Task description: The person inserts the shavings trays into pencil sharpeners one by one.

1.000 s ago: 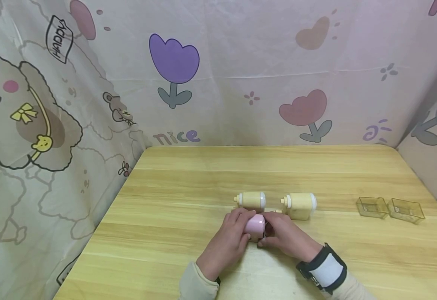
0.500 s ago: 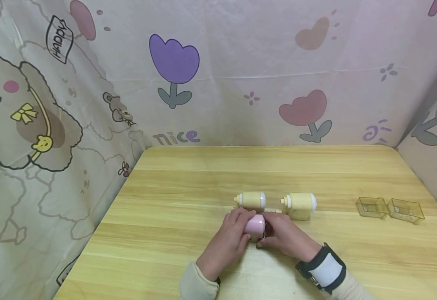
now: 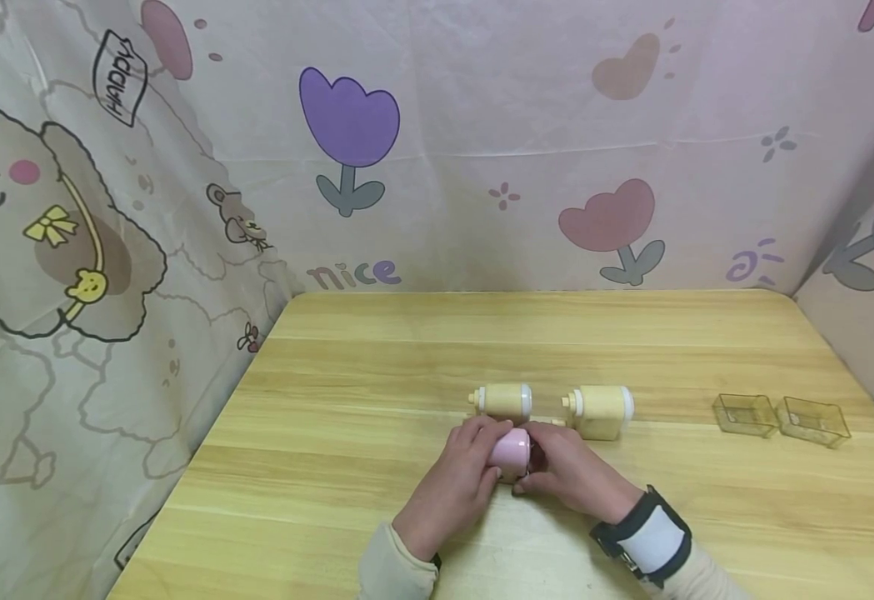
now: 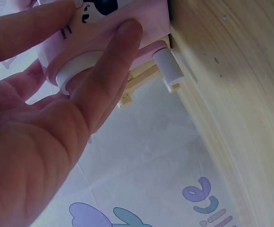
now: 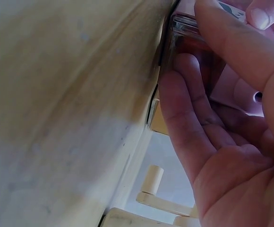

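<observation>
In the head view my left hand grips a pink pencil sharpener from its left side, low over the table. The left wrist view shows its white ring and a crank with a white knob, my fingers along the pink body. My right hand holds the sharpener's right end, thumb on one side and fingers curled in from the other. At that end a clear plastic drawer edge shows in the right wrist view, partly hidden by the thumb and fingers.
Just behind the hands lie two yellow pencil sharpeners, a smaller one and a larger one, cranks pointing left. Two see-through amber drawers, one left of the other, sit on the wooden table at right. Printed cloth hangs behind.
</observation>
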Demonstrator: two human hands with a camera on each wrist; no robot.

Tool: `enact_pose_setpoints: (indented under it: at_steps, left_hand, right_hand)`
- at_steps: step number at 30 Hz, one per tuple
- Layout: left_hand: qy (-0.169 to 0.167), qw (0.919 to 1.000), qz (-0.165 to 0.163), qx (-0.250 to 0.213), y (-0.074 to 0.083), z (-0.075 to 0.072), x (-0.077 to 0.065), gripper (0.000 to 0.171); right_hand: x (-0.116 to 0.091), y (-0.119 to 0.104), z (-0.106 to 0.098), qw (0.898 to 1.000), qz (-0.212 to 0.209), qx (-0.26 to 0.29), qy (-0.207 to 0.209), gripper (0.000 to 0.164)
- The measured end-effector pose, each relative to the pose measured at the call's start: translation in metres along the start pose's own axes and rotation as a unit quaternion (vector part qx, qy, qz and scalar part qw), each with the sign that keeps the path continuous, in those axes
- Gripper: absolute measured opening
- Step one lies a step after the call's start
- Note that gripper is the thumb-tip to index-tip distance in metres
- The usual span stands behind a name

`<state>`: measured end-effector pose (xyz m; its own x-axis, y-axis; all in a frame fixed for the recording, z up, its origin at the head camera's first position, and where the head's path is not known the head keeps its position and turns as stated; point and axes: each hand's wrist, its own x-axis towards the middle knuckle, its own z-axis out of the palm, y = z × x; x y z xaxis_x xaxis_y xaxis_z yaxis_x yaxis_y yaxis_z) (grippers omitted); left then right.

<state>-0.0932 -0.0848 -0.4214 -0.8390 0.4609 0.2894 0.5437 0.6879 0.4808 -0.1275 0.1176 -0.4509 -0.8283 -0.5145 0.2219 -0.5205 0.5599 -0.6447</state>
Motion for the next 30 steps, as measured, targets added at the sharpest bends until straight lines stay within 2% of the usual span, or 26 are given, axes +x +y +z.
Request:
enact_pose_setpoints:
  at_steps: [30]
  left_hand:
    - [-0.005, 0.9999, -0.001, 0.01, -0.0016, 0.0004, 0.0003, 0.05]
  right_hand:
    - [0.0028, -0.0009, 0.0012, 1.0, 0.017, 0.014, -0.011, 0.055]
